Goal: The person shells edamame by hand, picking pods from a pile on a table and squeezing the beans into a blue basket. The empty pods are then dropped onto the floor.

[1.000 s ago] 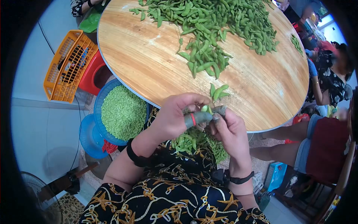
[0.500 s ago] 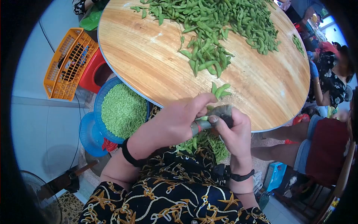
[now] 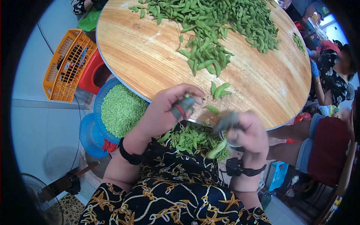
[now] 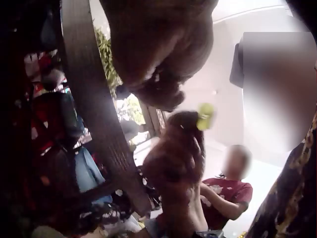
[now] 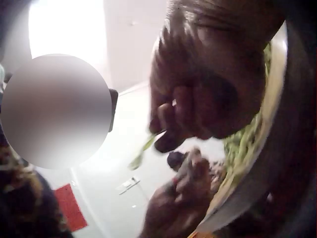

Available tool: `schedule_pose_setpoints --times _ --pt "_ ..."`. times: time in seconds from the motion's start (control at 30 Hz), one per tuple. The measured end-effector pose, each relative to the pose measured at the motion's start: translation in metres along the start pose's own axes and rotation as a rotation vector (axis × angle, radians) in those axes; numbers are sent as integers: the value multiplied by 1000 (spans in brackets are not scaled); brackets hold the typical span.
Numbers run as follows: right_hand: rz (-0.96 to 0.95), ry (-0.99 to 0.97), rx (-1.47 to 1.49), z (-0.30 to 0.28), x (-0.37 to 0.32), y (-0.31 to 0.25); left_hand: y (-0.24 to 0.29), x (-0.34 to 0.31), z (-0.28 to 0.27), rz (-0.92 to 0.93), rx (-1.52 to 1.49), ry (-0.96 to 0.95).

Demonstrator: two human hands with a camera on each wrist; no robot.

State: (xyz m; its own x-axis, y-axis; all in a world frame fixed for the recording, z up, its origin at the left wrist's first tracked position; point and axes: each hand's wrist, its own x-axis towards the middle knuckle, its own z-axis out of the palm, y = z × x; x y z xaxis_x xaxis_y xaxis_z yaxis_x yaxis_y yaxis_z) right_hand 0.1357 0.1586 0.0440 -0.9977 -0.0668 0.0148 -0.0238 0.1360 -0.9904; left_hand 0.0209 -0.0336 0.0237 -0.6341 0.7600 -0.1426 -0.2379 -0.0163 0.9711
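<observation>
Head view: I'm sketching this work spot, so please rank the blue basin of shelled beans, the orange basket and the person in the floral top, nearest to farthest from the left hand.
1. Blue basin: right beside the left hand, on its left, below the table edge.
2. Orange basket: farther out, up and to the left.
3. Person in the floral top: far right, beyond the table.

A slim, pale green edamame pod (image 3: 216,149) is hanging slantwise just below the frame's centre, slightly blurred. Its upper end is being pinched, its tip pointing down-left.
</observation>
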Motion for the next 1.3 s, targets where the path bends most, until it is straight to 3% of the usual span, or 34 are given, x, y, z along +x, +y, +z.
schedule_pose_setpoints --times 0.03,0.07,0.13,0.27,0.4,0.43,0.47,0.5,0.53,0.57,0.77,0.83,1.07,1.13,1.23,1.3 --pt "-54 192 -143 2 4 0 0 1 -2 -1 1 -2" --pt "-49 198 -142 -3 9 1 0 0 -2 1 -32 -11" --pt "59 421 -733 -18 29 5 0 2 0 14 -64 -16" --pt "119 286 -904 -24 43 10 -10 8 6 62 37 13" --pt "26 360 -1004 -18 43 18 -3 10 16 54 32 58" --pt "45 354 -562 -14 39 19 -3 12 16 57 33 62" --pt "66 334 -118 -9 34 19 -5 13 16 51 -184 -14" --pt "69 331 -116 -4 28 18 -7 13 17 43 -401 -92" --pt "177 230 257 1 23 14 -13 15 17 -33 -646 -137" --pt "281 122 628 6 18 10 -13 15 20 -32 -645 -138" --pt "282 151 511 30 3 3 -18 14 24 123 -626 -181" --pt "197 91 497 31 -1 2 -15 12 29 136 -432 3" --pt "260 121 454 35 -2 -1 -18 9 29 170 -25 145" --pt "224 156 374 38 -1 1 -17 8 33 201 130 272" --pt "201 173 248 40 -3 6 -12 6 36 200 261 331" --pt "233 156 320 38 -5 5 -14 6 36 176 238 339"
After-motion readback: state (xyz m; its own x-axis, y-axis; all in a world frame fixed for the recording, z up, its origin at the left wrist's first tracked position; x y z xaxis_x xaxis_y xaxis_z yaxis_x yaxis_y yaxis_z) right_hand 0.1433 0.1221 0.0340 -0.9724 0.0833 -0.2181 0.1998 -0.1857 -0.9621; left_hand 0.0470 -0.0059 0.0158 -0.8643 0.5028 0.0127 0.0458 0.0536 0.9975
